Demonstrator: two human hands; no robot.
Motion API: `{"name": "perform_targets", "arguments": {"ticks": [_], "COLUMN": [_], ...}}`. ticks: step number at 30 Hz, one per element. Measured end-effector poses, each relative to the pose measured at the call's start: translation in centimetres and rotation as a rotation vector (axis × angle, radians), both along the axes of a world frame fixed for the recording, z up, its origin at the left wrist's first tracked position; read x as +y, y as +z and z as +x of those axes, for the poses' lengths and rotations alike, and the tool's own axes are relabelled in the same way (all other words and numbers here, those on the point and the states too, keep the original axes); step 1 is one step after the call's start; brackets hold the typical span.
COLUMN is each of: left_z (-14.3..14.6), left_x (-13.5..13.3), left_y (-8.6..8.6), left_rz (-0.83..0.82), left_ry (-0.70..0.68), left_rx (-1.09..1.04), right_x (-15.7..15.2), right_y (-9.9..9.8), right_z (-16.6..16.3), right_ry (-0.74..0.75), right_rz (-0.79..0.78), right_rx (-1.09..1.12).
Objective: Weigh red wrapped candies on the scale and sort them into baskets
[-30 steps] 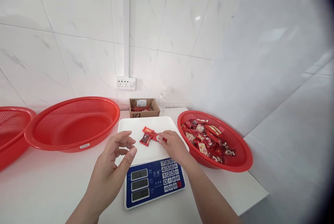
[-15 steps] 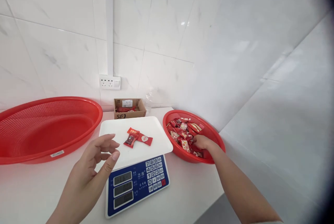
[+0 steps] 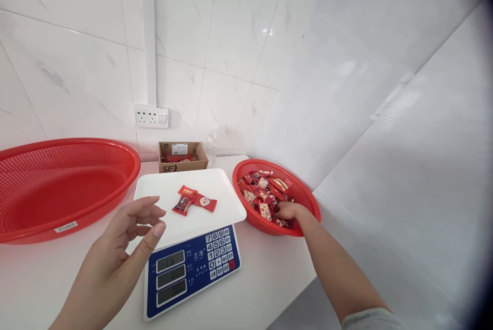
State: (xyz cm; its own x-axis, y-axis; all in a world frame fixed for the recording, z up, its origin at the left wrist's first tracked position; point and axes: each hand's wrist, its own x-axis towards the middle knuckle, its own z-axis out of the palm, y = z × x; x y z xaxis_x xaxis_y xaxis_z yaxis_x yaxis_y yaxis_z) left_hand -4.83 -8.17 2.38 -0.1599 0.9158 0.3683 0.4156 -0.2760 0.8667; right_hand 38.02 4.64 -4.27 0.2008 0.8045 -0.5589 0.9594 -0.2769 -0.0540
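Observation:
My left hand [image 3: 115,253] hovers at the left edge of the white weighing pan [image 3: 221,181], fingers curved and apart from the thumb, holding nothing. Lying on the pan is a small group of red wrapped candies [image 3: 187,199], overlapping each other. Below the pan shows the blue panel of the digital scale [image 3: 200,271], with number keys and three displays. My right hand [image 3: 288,210] reaches into the right red basket [image 3: 314,207], among many wrapped candies [image 3: 262,194]. Its fingertips are hidden by the wrappers, so a grip cannot be made out.
A large red mesh basket [image 3: 73,186] stands on the left of the white table [image 3: 265,273]. Behind the scale is a small cardboard box [image 3: 183,166] holding red packets. Tiled walls rise behind and to the right; a socket [image 3: 151,116] is on the back one.
The whole view has shifted, so everything sits a little further left. My right hand stays among the candies, and my left hand keeps its pose beside the pan.

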Motion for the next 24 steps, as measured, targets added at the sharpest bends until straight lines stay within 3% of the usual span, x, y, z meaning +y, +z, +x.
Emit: {"name": "perform_targets", "arguments": {"ticks": [3,11,24], "left_z": [-0.2,-0.2,-0.2], "left_x": [0.0,-0.1,-0.2], "left_y": [-0.4,-0.4,-0.5], "left_rz": [-0.045,-0.090,-0.095], "left_ry": [-0.062,-0.074,-0.085], "left_rx": [0.033,0.095,0.095], "right_x": [0.3,0.1,-0.5], "right_y": [-0.5,-0.6,1.2], "right_z": [-0.1,-1.2,-2.2], "right_ry": [-0.003,-0.068,-0.266], "right_rz": [-0.012,0.031,0.522], "right_rx": [0.005,0.106,0.589]}}
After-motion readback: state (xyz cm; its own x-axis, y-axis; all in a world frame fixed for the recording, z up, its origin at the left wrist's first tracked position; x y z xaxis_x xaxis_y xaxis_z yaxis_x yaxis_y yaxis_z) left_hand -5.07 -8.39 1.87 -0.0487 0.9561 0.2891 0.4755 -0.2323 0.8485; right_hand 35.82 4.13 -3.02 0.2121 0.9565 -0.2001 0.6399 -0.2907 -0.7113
